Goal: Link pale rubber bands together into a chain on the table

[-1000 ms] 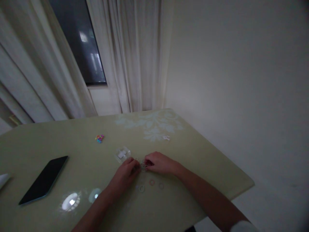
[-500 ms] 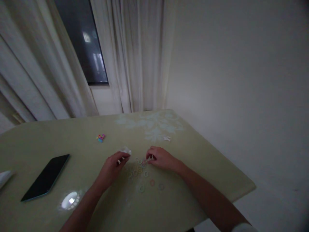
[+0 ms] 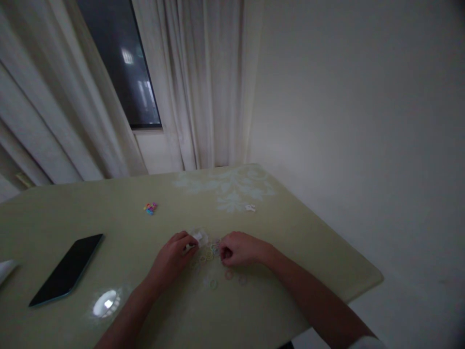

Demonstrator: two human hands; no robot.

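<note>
My left hand (image 3: pixel 178 249) pinches the near edge of a small, clear plastic bag (image 3: pixel 200 236) low over the table. Several small pastel rings, like little hair ties (image 3: pixel 209 255), lie in a loose cluster between my hands. My right hand (image 3: pixel 238 249) is closed at the cluster's right side, with fingertips down by the table; whatever is in its fingers is hidden. Closer to me lie a green ring (image 3: pixel 213 284), a pink ring (image 3: pixel 228 275) and a dull purple ring (image 3: pixel 242 279), apart from the others.
A dark tablet (image 3: pixel 67 269) lies on the table (image 3: pixel 174 315) at the left, with a white object (image 3: pixel 6 268) at the edge of view. Small bright-coloured pieces (image 3: pixel 150 208) and small white pieces (image 3: pixel 250 208) sit beyond my hands. A wall (image 3: pixel 345 121) borders the table's right side.
My right hand has come down and nearer, from above the rings to their right side, and its fingers have closed. The bag has moved right and nearer, with my left hand.
</note>
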